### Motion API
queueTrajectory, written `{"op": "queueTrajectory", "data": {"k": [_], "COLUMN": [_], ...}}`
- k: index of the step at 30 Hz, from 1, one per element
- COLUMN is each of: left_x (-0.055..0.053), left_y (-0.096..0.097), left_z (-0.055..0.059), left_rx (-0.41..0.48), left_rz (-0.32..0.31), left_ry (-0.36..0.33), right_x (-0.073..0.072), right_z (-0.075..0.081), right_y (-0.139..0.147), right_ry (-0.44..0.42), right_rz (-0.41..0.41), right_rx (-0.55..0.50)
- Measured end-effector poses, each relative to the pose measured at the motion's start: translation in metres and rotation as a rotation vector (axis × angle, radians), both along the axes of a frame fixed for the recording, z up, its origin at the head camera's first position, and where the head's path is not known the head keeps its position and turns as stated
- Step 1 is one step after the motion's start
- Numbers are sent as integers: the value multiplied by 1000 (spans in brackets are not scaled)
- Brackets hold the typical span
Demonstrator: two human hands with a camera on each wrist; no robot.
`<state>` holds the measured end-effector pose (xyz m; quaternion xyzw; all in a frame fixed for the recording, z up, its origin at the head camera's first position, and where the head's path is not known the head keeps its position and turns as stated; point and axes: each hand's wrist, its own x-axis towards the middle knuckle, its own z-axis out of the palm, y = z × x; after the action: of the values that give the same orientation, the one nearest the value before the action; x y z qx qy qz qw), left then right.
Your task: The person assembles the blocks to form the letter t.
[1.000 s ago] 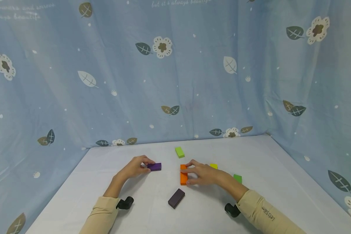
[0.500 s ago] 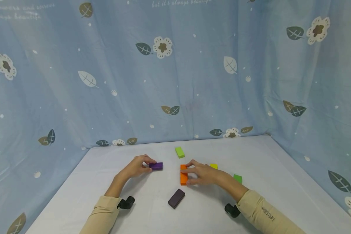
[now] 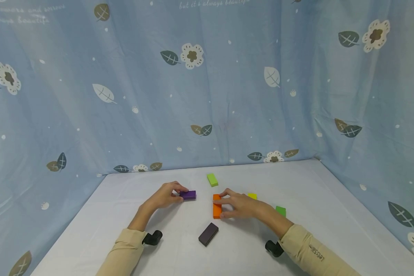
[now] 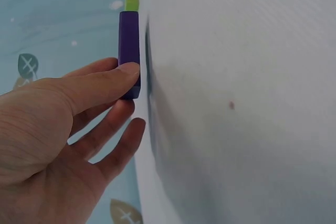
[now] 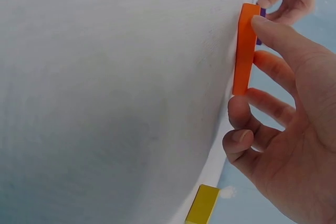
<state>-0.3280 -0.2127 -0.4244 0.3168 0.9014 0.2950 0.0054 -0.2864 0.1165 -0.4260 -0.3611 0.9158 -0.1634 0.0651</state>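
Table [image 3: 179, 255] white, blue printed curtain [image 3: 234, 96] behind. Left hand [image 3: 167, 194] pinches purple block [image 3: 190, 195] by its left end, thumb one side, fingers other; it sits left of orange block [image 3: 217, 211], gap between, can't tell if lifted. Right hand [image 3: 242, 205] grips orange block, thumb by near end, fingers toward far end, around middle of table. Dark block [image 3: 208, 234] lies slanted on near side, apart from both hands. Lime block [image 3: 212, 179] beyond the orange, well apart. Yellow block [image 3: 252, 196] just past right hand, partly hidden; green block [image 3: 281, 210] farther right, partly behind right forearm [image 3: 273, 219]
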Motion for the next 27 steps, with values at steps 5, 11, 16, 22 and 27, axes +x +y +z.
{"op": "queueTrajectory", "data": {"k": [5, 11, 16, 22, 27], "left_x": [-1, -2, -2, -3, -6], "left_y": [7, 15, 21, 26, 29], "left_z": [2, 3, 4, 4, 4], "left_rx": [-3, -6, -19, -17, -22], "left_rz": [-5, -14, -14, -22, -26], "left_ry": [12, 2, 2, -2, 9], "right_x": [0, 0, 0, 0, 1], "right_z": [1, 1, 1, 0, 2], "right_y": [0, 0, 0, 0, 0], "right_ry": [0, -9, -3, 1, -1], "right_rz": [-1, 7, 15, 14, 16], "right_rx": [4, -4, -1, 1, 0]}}
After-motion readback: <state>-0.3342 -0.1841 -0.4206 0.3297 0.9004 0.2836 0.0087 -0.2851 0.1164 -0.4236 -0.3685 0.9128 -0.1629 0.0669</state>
